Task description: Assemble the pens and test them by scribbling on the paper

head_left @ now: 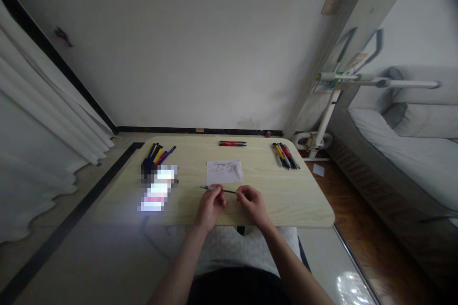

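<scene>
Above the front part of the table, my left hand (212, 204) is closed round a slim pen (229, 191). Its clear-looking end sticks out to the left past the fingers, and a thin dark length spans the gap between my hands. My right hand (251, 201) pinches the other end of that dark length, where the fingertips cover it. Just beyond my hands lies a white sheet of paper (224, 172) with dark scribbles on it.
Several pens (157, 155) lie at the table's (286, 200) left, beside a bright blurred-out screen (157, 190). More pens (286, 156) lie at the right, and red-and-black pens (232, 144) at the far edge. A wall stands behind; exercise equipment (329, 109) is to the right.
</scene>
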Demonstrator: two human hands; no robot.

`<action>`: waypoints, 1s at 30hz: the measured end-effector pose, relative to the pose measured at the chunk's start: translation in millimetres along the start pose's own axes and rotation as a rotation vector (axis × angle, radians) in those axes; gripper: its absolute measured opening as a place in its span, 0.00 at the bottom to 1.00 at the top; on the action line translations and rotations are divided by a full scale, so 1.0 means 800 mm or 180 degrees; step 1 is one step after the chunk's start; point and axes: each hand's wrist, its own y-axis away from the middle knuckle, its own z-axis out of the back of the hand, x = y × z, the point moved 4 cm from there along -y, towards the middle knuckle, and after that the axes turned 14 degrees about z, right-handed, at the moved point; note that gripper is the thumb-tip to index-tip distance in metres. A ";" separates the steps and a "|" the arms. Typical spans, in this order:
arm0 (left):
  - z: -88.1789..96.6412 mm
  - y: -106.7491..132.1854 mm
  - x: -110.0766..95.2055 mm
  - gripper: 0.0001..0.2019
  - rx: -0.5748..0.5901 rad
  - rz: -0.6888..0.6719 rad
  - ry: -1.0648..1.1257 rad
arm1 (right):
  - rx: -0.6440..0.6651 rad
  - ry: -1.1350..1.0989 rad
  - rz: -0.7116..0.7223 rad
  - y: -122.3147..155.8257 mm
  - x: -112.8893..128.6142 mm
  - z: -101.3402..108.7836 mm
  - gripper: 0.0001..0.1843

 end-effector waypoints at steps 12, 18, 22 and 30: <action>0.001 -0.001 0.000 0.07 0.0108 -0.0033 0.0221 | -0.0051 -0.0168 -0.0093 0.000 -0.002 0.002 0.09; 0.003 -0.001 -0.001 0.08 0.0100 0.0026 0.0358 | -0.0101 -0.0187 -0.0141 0.000 -0.001 0.002 0.10; 0.003 -0.002 -0.001 0.07 0.0099 0.0075 0.0439 | -0.0113 -0.0217 -0.0150 0.000 -0.002 0.002 0.10; 0.005 -0.004 -0.001 0.08 0.0115 0.0049 0.0630 | -0.0082 -0.0232 -0.0135 0.001 -0.004 0.002 0.09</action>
